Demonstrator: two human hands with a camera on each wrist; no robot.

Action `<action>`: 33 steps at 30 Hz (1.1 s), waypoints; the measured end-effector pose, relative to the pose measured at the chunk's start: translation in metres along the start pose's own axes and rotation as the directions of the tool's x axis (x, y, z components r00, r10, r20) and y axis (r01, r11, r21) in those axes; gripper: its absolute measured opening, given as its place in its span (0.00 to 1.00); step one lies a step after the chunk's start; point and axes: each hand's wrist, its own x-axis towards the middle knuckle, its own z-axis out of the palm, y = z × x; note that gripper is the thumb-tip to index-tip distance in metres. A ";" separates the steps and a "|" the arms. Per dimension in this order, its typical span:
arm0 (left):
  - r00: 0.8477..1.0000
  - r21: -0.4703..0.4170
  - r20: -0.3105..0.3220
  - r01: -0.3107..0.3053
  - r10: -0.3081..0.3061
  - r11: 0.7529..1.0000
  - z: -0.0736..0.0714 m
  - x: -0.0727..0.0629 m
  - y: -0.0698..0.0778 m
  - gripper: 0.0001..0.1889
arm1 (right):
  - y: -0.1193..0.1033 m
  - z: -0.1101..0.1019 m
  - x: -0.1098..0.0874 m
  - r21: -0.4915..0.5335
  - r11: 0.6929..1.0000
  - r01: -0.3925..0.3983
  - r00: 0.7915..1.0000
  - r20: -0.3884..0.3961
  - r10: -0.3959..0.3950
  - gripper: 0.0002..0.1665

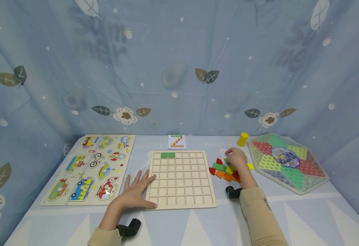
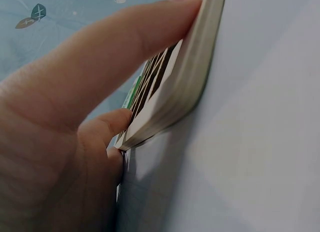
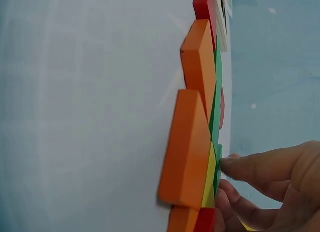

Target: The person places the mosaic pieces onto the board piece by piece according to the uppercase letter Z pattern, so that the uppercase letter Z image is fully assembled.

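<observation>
A wooden grid board [image 1: 179, 180] lies flat, with two green square blocks [image 1: 168, 155] side by side in its top row. My left hand [image 1: 136, 193] rests on the board's left edge, fingers spread and thumb at the lower-left corner. In the left wrist view the thumb [image 2: 125, 35] presses on the board's rim. My right hand [image 1: 237, 158] is over a cluster of small blocks right of the board. Its thumb and fingers pinch a green block [image 3: 218, 164], partly hidden. Orange blocks [image 3: 187, 147], plus red and yellow ones, lie beside it.
A printed pattern card [image 1: 177, 141] lies behind the board. At the left is a vehicle peg puzzle [image 1: 87, 171]. A yellow cylinder [image 1: 242, 139] stands at the back right, near a hexagonal star-patterned game board [image 1: 288, 162]. A patterned blue curtain [image 1: 179, 68] hangs behind.
</observation>
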 end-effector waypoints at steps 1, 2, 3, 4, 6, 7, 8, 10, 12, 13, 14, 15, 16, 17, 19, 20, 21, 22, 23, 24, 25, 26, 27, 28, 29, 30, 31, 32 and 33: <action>1.000 0.001 0.001 0.000 0.000 1.000 0.000 0.000 0.000 0.56 | -0.001 0.001 0.000 0.000 1.000 -0.002 1.000 0.001 0.002 0.15; 1.000 0.004 0.002 0.003 -0.003 1.000 0.000 0.000 -0.001 0.56 | -0.001 0.001 0.000 -0.004 1.000 -0.003 1.000 0.002 0.003 0.15; 1.000 0.006 0.003 0.003 -0.003 1.000 0.000 0.000 -0.001 0.56 | -0.002 0.002 0.000 -0.006 1.000 -0.006 1.000 0.002 0.006 0.15; 1.000 0.006 0.005 0.004 -0.004 1.000 0.000 0.000 -0.002 0.56 | -0.002 0.002 0.000 -0.010 1.000 -0.008 1.000 0.001 0.008 0.15; 1.000 0.006 0.007 0.006 -0.006 1.000 0.001 0.000 -0.002 0.56 | -0.003 0.002 0.001 -0.012 1.000 -0.008 1.000 0.000 0.008 0.16; 1.000 0.005 0.007 0.006 -0.006 1.000 0.001 0.000 -0.002 0.56 | -0.003 0.002 0.001 -0.008 1.000 -0.007 1.000 0.000 0.007 0.17; 1.000 0.006 0.005 0.006 -0.006 1.000 0.001 0.000 -0.002 0.56 | -0.004 0.003 0.001 -0.004 1.000 -0.005 1.000 -0.002 0.005 0.18; 1.000 0.003 0.001 0.005 -0.005 1.000 0.001 0.001 -0.002 0.56 | -0.004 0.003 0.003 0.008 1.000 -0.004 1.000 -0.007 0.004 0.19; 1.000 0.000 -0.002 0.003 -0.003 1.000 0.000 0.001 -0.002 0.56 | -0.005 0.003 0.004 0.043 0.999 -0.013 1.000 -0.007 0.013 0.19; 1.000 0.001 -0.003 0.003 -0.003 1.000 0.000 0.001 -0.002 0.56 | -0.006 0.003 0.004 0.064 0.998 -0.014 1.000 -0.007 0.015 0.18; 1.000 0.002 -0.001 0.004 -0.004 1.000 0.000 0.001 -0.001 0.56 | -0.006 0.003 0.004 0.092 0.996 -0.015 1.000 -0.006 0.016 0.18; 1.000 -0.001 0.000 0.004 -0.004 1.000 0.000 0.000 -0.001 0.56 | -0.008 0.002 0.004 0.124 0.992 -0.013 1.000 -0.005 0.013 0.18; 1.000 -0.001 0.002 0.006 -0.006 1.000 0.000 0.001 -0.001 0.56 | -0.009 0.002 0.003 0.160 0.987 -0.002 1.000 -0.003 0.003 0.17; 1.000 -0.001 0.003 0.007 -0.007 1.000 0.001 0.001 -0.001 0.56 | -0.010 0.003 0.003 0.197 0.980 0.010 1.000 -0.003 -0.010 0.18; 1.000 0.001 0.003 0.010 -0.010 1.000 0.001 0.001 -0.001 0.56 | -0.013 0.003 0.001 0.266 0.963 0.044 0.999 -0.009 -0.043 0.18; 1.000 0.000 0.002 0.010 -0.010 1.000 0.001 0.001 -0.001 0.56 | -0.015 0.003 0.000 0.301 0.952 0.058 0.998 -0.012 -0.057 0.18; 1.000 0.000 -0.001 0.009 -0.009 1.000 0.002 0.001 -0.002 0.56 | -0.017 0.003 -0.001 0.330 0.942 0.068 0.998 -0.016 -0.067 0.17; 1.000 0.002 -0.004 0.008 -0.008 1.000 0.002 0.002 -0.002 0.56 | -0.019 0.004 -0.002 0.352 0.933 0.078 0.997 -0.018 -0.077 0.17; 1.000 0.003 -0.007 0.008 -0.008 1.000 0.002 0.002 -0.002 0.56 | -0.021 0.005 -0.003 0.370 0.925 0.082 0.997 -0.022 -0.080 0.16; 1.000 0.002 -0.008 0.008 -0.008 1.000 0.002 0.002 -0.003 0.56 | -0.022 0.007 -0.004 0.388 0.918 0.085 0.996 -0.023 -0.082 0.15; 1.000 0.004 -0.007 0.007 -0.007 1.000 0.002 0.002 -0.003 0.56 | -0.023 0.009 -0.003 0.397 0.914 0.085 0.996 -0.019 -0.085 0.14; 1.000 0.006 -0.007 0.006 -0.006 1.000 0.002 0.002 -0.003 0.56 | -0.024 0.011 -0.004 0.407 0.910 0.083 0.996 -0.013 -0.086 0.14; 1.000 0.008 -0.007 0.006 -0.006 1.000 0.002 0.002 -0.003 0.56 | -0.026 0.013 -0.005 0.416 0.906 0.083 0.996 -0.007 -0.088 0.14; 1.000 0.009 -0.006 0.006 -0.006 1.000 0.002 0.002 -0.003 0.56 | -0.027 0.015 -0.005 0.427 0.900 0.088 0.995 0.003 -0.099 0.14; 1.000 0.009 -0.006 0.006 -0.006 1.000 0.002 0.002 -0.003 0.57 | -0.029 0.017 -0.006 0.439 0.894 0.089 0.994 0.013 -0.105 0.14; 1.000 0.011 -0.005 0.005 -0.005 1.000 0.002 0.002 -0.003 0.57 | -0.030 0.019 -0.006 0.453 0.887 0.092 0.993 0.024 -0.116 0.15; 1.000 0.014 -0.006 0.006 -0.005 1.000 0.002 0.002 -0.003 0.57 | -0.033 0.020 -0.007 0.467 0.880 0.093 0.992 0.036 -0.124 0.16; 1.000 0.014 -0.008 0.006 -0.006 1.000 0.002 0.002 -0.003 0.57 | -0.035 0.022 -0.010 0.484 0.870 0.096 0.990 0.044 -0.133 0.16; 1.000 0.015 -0.009 0.006 -0.006 1.000 0.003 0.002 -0.003 0.57 | -0.037 0.023 -0.010 0.500 0.860 0.104 0.987 0.052 -0.150 0.17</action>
